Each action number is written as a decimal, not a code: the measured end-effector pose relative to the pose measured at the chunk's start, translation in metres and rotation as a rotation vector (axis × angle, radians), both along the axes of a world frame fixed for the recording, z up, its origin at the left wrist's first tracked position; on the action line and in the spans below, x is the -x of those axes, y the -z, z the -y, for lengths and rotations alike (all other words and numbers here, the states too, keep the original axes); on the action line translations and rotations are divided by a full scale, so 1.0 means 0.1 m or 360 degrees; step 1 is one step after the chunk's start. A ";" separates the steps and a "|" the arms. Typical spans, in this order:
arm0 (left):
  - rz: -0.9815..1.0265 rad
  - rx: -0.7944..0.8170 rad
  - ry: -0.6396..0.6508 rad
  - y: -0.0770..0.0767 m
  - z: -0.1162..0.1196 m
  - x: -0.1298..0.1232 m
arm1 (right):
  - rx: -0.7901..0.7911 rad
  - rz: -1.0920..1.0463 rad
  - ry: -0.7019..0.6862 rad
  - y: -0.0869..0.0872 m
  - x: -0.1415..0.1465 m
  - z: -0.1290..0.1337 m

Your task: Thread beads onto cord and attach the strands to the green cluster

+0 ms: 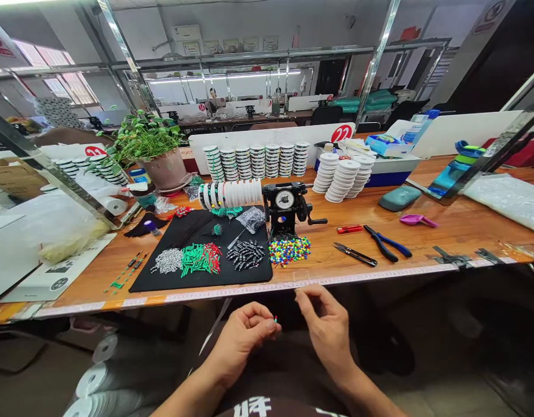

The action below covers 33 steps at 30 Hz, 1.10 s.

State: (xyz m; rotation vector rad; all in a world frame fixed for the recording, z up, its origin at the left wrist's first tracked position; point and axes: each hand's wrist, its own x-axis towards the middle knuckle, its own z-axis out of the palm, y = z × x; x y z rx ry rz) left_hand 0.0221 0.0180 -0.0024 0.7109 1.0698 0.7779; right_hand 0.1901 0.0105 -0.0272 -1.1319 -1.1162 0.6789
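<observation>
My left hand (pixel 249 333) is closed in front of the table edge. Between its thumb and forefinger a small red and green bead (pixel 275 319) sticks out. To its right, my right hand (pixel 326 324) is raised with thumb and forefinger curled together; whatever is in that pinch is too small to make out. Beyond the hands, a black mat (pixel 245 279) bears piles of silver beads (pixel 169 261), green and red tube beads (pixel 200 259) and black beads (pixel 246 255). Multicoloured beads (pixel 289 250) lie beside the mat, below a hand-cranked winder (pixel 285 208) carrying white spools (pixel 236 193).
Tweezers (pixel 355 255), blue-handled pliers (pixel 386 243) and a pink scoop (pixel 418 220) lie on the right. White spool stacks (pixel 343 179) and wound spools (pixel 256 161) stand behind. A potted plant (pixel 163 168) is at the back left. A measuring tape (pixel 249 289) runs along the front edge.
</observation>
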 end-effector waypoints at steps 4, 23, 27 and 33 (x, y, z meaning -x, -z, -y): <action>-0.0047 -0.0072 0.0031 0.03 0.00 -0.01 | -0.0003 0.0033 -0.0078 -0.01 0.01 0.06; -0.0006 -0.0135 0.0077 0.04 -0.01 -0.02 | -0.0115 0.0210 -0.0506 -0.02 0.08 0.11; -0.0147 -0.0234 0.0169 0.01 -0.03 -0.01 | -0.0195 0.0249 -0.0461 0.00 0.08 0.11; -0.0259 -0.0379 0.0265 -0.07 -0.03 0.00 | -0.0429 0.0395 -0.0383 0.06 0.10 0.12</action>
